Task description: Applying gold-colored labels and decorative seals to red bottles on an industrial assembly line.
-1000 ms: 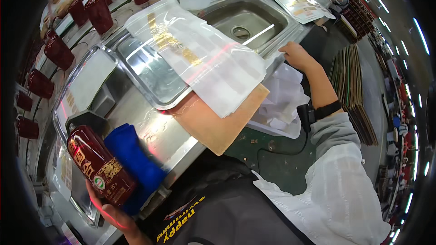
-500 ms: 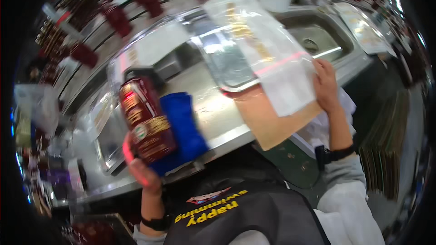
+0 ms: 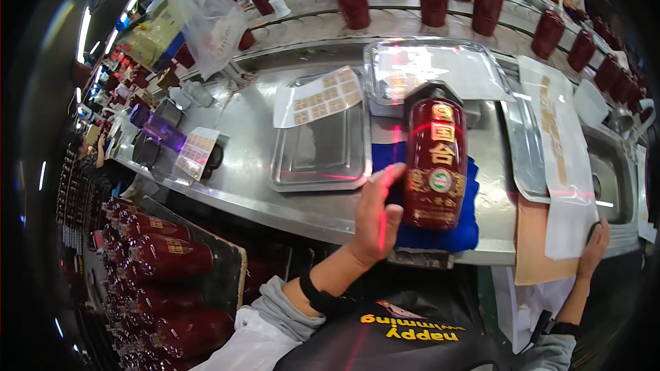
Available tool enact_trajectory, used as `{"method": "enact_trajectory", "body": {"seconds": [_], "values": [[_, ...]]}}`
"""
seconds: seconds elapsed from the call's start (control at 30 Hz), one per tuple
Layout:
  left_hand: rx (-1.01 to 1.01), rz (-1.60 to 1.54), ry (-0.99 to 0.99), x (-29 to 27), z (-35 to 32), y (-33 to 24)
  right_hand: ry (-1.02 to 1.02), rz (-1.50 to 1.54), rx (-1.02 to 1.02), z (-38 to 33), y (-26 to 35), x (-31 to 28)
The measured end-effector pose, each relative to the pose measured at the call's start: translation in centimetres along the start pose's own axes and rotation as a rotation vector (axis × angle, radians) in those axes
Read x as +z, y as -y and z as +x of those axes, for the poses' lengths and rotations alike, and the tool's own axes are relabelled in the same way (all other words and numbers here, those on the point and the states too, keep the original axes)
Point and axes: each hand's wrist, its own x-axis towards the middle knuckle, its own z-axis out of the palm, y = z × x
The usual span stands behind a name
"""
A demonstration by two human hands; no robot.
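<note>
A dark red bottle (image 3: 437, 165) with gold lettering and a round green-and-white emblem leans back on a blue cloth (image 3: 469, 216), its far end in a dark holder (image 3: 434, 89). Beside its lower left side, my left hand (image 3: 375, 223) is open, fingers stretched and thumb apart, close to the glass. At the right, my right hand (image 3: 595, 251) has its fingers extended along the near right edge of a long white sheet (image 3: 570, 223) bearing a strip of gold labels (image 3: 548, 124). Its fingers are partly seen. Under the sheet lies a tan board (image 3: 533, 247), jutting past the counter's front edge.
Metal trays (image 3: 320, 182) with label sheets (image 3: 328, 99) sit on the steel counter (image 3: 240, 189). A sink (image 3: 612, 196) lies right. Red bottles (image 3: 433, 0) line a curved conveyor behind; several more bottles (image 3: 175, 254) stand low at left. A plastic bag (image 3: 206, 20) hangs far left.
The view has swung left, shifting the counter and bottle rightward in the picture. My left hand remains beside the bottle, and my right hand remains at the sheet's edge.
</note>
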Motion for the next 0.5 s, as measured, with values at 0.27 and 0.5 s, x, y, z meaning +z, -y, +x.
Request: {"method": "enact_trajectory", "body": {"seconds": [0.27,0.5], "values": [[-0.046,-0.02,0.063,0.0,-0.1,0.2,-0.026,-0.054,0.012,-1.5,-2.1,-0.4],[-0.08,0.051,0.087,1.1,-0.6,0.9,-0.141,-0.096,0.005,-2.2,0.9,0.2]]}}
